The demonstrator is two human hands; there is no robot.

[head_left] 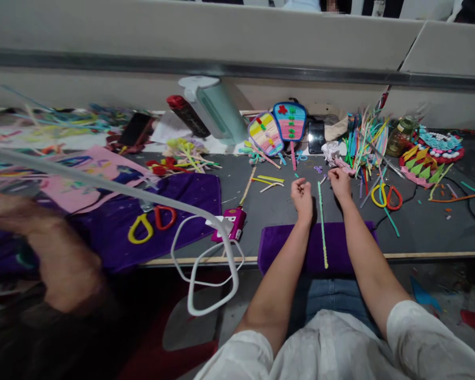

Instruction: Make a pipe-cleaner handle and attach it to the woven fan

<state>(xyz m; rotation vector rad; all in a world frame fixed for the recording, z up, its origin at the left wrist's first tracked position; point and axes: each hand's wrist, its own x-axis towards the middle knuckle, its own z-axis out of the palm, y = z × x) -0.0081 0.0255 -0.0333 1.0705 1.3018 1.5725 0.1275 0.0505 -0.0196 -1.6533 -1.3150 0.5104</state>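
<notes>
My left hand (302,196) rests on the grey table (419,221) with its fingers curled shut; I cannot tell if anything is in it. My right hand (340,182) is closed on a pink pipe cleaner (345,167) near a crumpled white paper (331,151). Between my hands a long pale green beaded pipe cleaner (322,224) lies across a purple cloth (285,245) at the table's front edge. Two pipe-cleaner fans (279,129) lie just beyond my hands.
A bundle of coloured pipe cleaners (364,140) and yellow-red scissors (386,196) lie to the right. A pink glue gun (233,221) with white cable, more scissors (152,221) and a large purple cloth (174,203) sit left. Another person's arm (55,253) is at far left.
</notes>
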